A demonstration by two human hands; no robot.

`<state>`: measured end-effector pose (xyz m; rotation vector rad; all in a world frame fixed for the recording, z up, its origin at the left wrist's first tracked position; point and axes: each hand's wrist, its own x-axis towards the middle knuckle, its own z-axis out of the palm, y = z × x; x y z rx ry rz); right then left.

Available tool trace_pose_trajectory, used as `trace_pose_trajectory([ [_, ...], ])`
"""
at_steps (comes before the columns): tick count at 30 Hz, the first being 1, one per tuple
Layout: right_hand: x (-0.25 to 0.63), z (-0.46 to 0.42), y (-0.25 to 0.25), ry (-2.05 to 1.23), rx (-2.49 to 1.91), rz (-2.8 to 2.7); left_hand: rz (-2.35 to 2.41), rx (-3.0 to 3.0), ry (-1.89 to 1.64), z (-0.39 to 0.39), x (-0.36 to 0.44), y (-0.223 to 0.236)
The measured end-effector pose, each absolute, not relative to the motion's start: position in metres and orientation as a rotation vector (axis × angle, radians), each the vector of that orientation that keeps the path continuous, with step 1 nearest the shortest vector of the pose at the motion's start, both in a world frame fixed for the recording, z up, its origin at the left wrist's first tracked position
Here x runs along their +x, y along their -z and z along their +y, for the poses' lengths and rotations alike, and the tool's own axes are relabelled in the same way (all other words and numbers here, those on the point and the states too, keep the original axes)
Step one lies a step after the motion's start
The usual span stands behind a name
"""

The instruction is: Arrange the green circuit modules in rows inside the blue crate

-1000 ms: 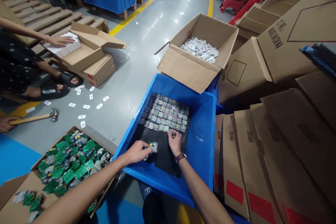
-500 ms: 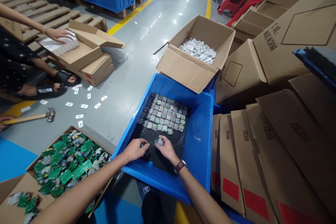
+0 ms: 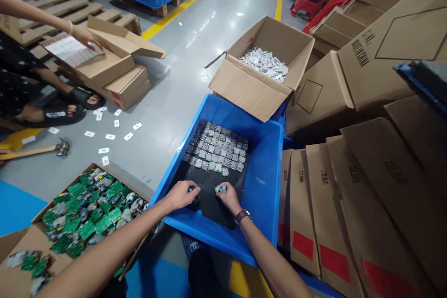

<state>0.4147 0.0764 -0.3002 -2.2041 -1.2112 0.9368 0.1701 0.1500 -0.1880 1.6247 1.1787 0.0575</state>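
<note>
My right hand pinches a small circuit board with parts on it, just above a black sheet inside a blue bin. To its left, my left hand is closed over the same sheet, with a bit of a small component-covered piece showing at its fingertips; most of that piece is hidden. Beyond both hands, rows of small circuit boards lie side by side on the sheet. One board sits in front of the nearest row.
A carton of loose green circuit boards stands at left. Behind the bin is a carton with white plastic parts. Folded cartons line the right. Another person's hand reaches over a box; a hammer is below.
My right hand has shifted slightly right and turned the circuit board, still gripping it. My left hand stays nearly in place. The other person's hand has moved right over the box.
</note>
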Motion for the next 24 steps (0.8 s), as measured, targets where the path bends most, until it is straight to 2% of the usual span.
trace_pose_trajectory([
  [3, 0.428, 0.081, 0.301, -0.910, -2.269, -1.203, 1.174, 1.627, -0.042, 0.150, 0.170, 0.187],
  [11, 0.466, 0.104, 0.314, -0.544, -2.461, -1.251, 1.178, 1.648, -0.032, 0.150, 0.170, 0.191],
  [24, 0.466, 0.106, 0.347, -0.468, -2.365, -1.210, 1.181, 1.640, -0.036, 0.150, 0.169, 0.192],
])
